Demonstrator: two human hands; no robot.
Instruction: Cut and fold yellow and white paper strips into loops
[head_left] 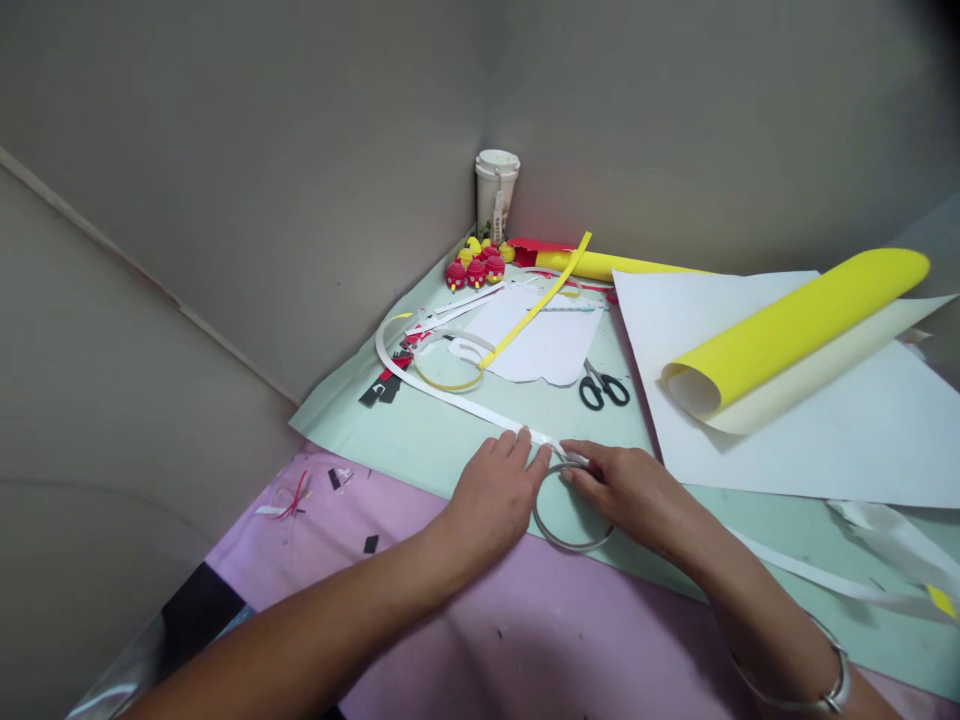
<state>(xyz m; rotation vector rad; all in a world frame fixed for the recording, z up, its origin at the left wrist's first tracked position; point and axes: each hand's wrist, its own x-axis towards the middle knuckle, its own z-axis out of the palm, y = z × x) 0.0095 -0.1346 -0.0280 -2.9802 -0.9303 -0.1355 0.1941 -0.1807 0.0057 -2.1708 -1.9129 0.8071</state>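
Note:
A long white paper strip (pixel 480 408) runs across the pale green sheet and curls up at its far left end, where a yellow face shows. My left hand (pixel 495 495) lies on its near end, fingers stretched out and pressing it down. Beside it, my right hand (pixel 622 488) is closed at the strip's end, thumb and index finger on a thin ring-shaped roll of tape (pixel 574 547). The fingers partly hide where the tape meets the strip.
Black-handled scissors (pixel 602 388) lie beyond my hands. A rolled yellow sheet (pixel 795 335) rests on white paper (pixel 847 440) at the right. Red and yellow balls (pixel 476 270) sit before a white cup (pixel 497 190) in the corner. Paper scraps (pixel 384 385) and a yellow strip (pixel 536 308) lie about.

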